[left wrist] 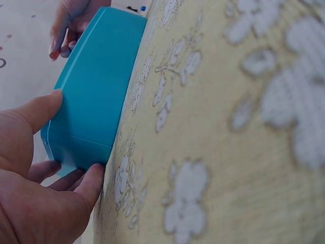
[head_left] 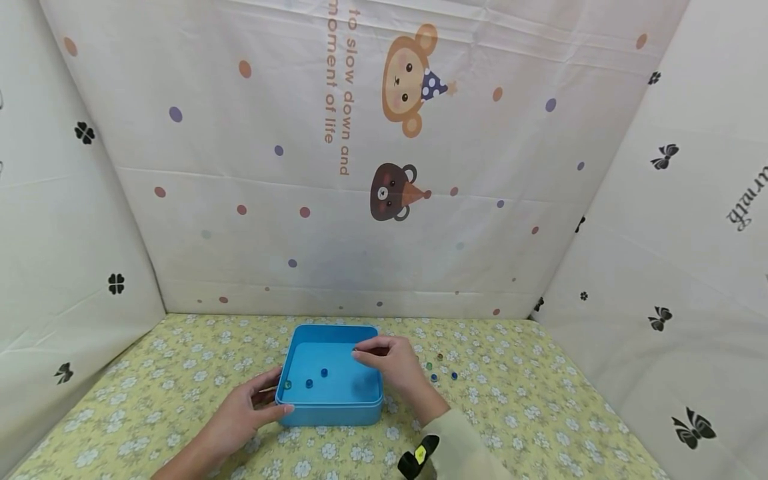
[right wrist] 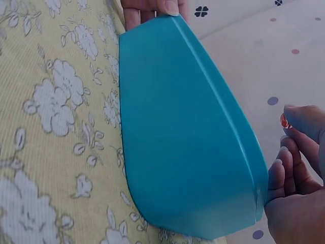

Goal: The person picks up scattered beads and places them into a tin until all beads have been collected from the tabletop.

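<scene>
Strap: black with a yellow patch, on the right wrist point(head_left: 419, 457), bottom of the frame, right of centre.
Left hand point(head_left: 240, 411): grips the box's near left corner, thumb on the near wall, fingers along the left.
Box point(head_left: 333, 415): blue, open-topped, lower middle of the frame.
Marbles inside point(head_left: 309, 383): two blue, one greenish, toward its left.
Right hand point(head_left: 399, 365): over the box's right side, pinching an orange-red marble point(right wrist: 284, 121).
Loose marbles point(head_left: 454, 376): on the flowered tabletop point(head_left: 144, 407), lower right.
Backdrop point(head_left: 336, 247): dotted cloth, upper frame.
</scene>
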Demonstrator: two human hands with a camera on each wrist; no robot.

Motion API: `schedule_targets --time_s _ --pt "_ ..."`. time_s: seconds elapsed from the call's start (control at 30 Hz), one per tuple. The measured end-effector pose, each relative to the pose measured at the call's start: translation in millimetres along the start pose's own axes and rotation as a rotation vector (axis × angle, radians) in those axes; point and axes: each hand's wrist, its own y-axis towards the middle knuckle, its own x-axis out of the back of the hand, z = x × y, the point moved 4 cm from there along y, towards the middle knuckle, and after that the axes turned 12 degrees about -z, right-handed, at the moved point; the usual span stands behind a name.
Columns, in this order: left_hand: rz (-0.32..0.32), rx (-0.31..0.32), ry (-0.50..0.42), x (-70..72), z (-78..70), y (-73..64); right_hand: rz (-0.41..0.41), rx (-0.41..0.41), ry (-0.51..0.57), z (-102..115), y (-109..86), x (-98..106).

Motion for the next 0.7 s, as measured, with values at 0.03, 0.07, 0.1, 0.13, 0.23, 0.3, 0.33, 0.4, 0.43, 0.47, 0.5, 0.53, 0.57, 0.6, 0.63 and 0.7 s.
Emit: schedule_targets --time_s 0.03,0.07,0.1,0.13,0.23,0.3,0.33,0.4,0.43,0.47,0.5,0.53,0.57,0.6,0.63,0.7 --pt "0.000 -0.001 0.002 0.0 0.0 0.0 -0.001 -0.003 -0.003 0.8 0.2 -0.5" --pt "0.001 -0.003 0.004 0.0 0.1 0.0 -0.003 -0.002 -0.004 1.2 0.5 -1.0" --pt "0.003 -0.005 0.005 0.0 0.2 -0.1 -0.006 0.000 -0.009 1.6 0.9 -1.5" --pt "0.004 -0.008 0.004 0.0 0.2 -0.2 -0.006 0.000 -0.012 1.9 1.2 -2.2" --pt "-0.001 -0.003 -0.012 0.1 0.8 -0.5 -0.009 0.007 -0.018 4.7 2.6 -5.0" --pt "-0.001 -0.004 -0.018 0.1 1.0 -0.7 -0.007 0.012 -0.015 7.0 3.3 -7.6" --pt "-0.001 -0.003 -0.023 0.0 1.2 -0.6 -0.005 0.013 -0.008 8.0 3.7 -9.2" --pt "-0.001 -0.001 -0.023 0.0 1.8 -0.3 -0.003 0.009 0.006 9.7 4.4 -12.2" --pt "0.002 -0.004 -0.020 0.0 2.0 0.0 -0.002 0.006 0.011 10.3 4.6 -13.7" --pt "0.007 -0.005 -0.020 -0.1 2.1 0.1 -0.001 -0.004 0.015 10.6 4.7 -15.0" --pt "0.010 -0.003 -0.021 -0.2 2.3 0.2 -0.002 -0.008 0.016 10.9 4.8 -16.2" --pt "0.011 -0.001 -0.023 -0.3 2.5 0.2 -0.005 -0.011 0.011 11.4 4.8 -17.3" --pt "0.014 0.001 -0.024 -0.4 2.7 0.1 -0.006 -0.014 0.006 11.7 4.9 -18.3" --pt "0.017 -0.001 -0.021 -0.4 2.8 0.0 -0.009 -0.017 -0.004 12.0 5.0 -19.2" --pt "0.018 0.001 -0.023 -0.4 3.0 -0.2 -0.011 -0.014 -0.015 12.0 5.4 -20.3" --pt "0.020 -0.001 -0.023 -0.5 3.1 -0.5 -0.016 -0.007 -0.034 12.4 6.1 -22.4"
